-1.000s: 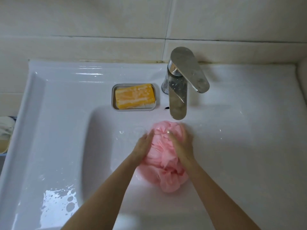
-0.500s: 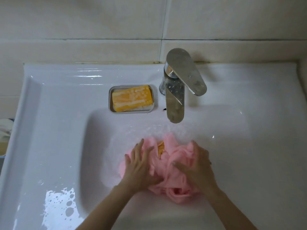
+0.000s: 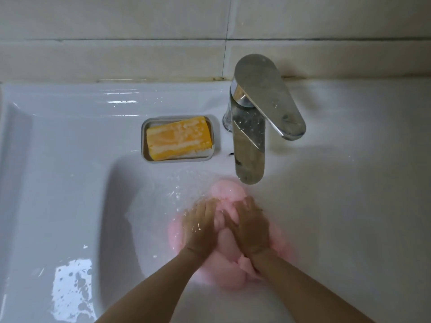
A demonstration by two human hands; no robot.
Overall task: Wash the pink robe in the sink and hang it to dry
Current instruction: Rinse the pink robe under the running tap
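Left hand and right hand are side by side, almost touching. Palms are down and fingers stretched flat on the pink robe, pressing it, not clutching. Motion blur hides finer finger detail. The robe is bunched in the sink basin, just near of the faucet spout, with water flecks splashing left of the hands. I'd judge this mid-wash, the scrub or rinse step. Soap sits in its dish on the far ledge, apart from the robe. Next probably calls for both hands closing round the wad to squeeze it out. Hanging is not yet begun.
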